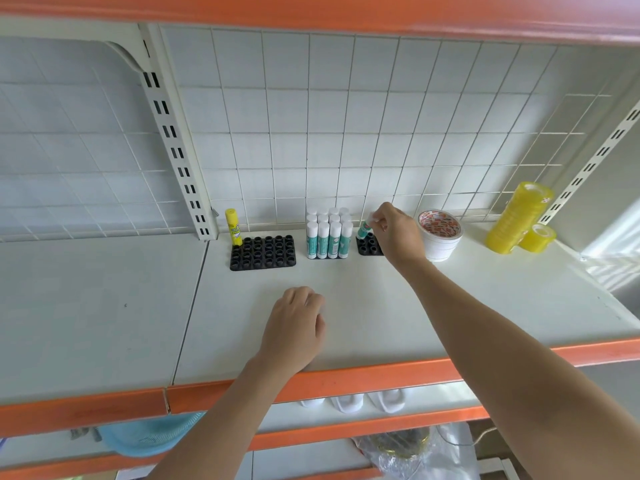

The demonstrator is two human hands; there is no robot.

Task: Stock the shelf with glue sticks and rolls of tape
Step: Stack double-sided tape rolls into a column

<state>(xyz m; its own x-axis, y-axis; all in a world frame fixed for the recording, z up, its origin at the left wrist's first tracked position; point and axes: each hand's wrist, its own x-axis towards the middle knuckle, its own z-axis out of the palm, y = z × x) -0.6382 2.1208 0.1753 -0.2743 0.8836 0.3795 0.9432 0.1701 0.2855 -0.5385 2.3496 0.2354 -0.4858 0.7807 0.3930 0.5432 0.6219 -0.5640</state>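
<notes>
The right hand [398,233] is extended far over the white metal shelf [381,313], forearm stretched from the lower right toward the back grid. Its fingers are curled, and the white cap of a white-and-teal glue stick [365,228] is pinched between the fingertips. The stick is tilted, its lower end at a small black socketed holder tray [367,245] lying just under the hand; whether the end is seated in a socket cannot be told. Part of this tray is hidden by the hand.

The left hand [294,329] is laid on the shelf near the orange front edge [346,379], well short of the right hand. Its fingers are loosely curled downward and nothing is held.

Just left of the right hand, a block of upright white-and-teal glue sticks with white caps [329,233] is seen, packed in rows. Further left, a larger black socketed tray [263,252] is noted, carrying one yellow glue stick [233,226] upright at its back left corner; the other sockets are unfilled.

Just right of the right hand, a stack of white tape rolls with a red-printed label on top [439,233] is found, close to the wrist. Further right, a tall tilted stack of yellow transparent tape rolls [516,216] is seen, with a single yellow roll [536,237] at its base, touching it.
</notes>
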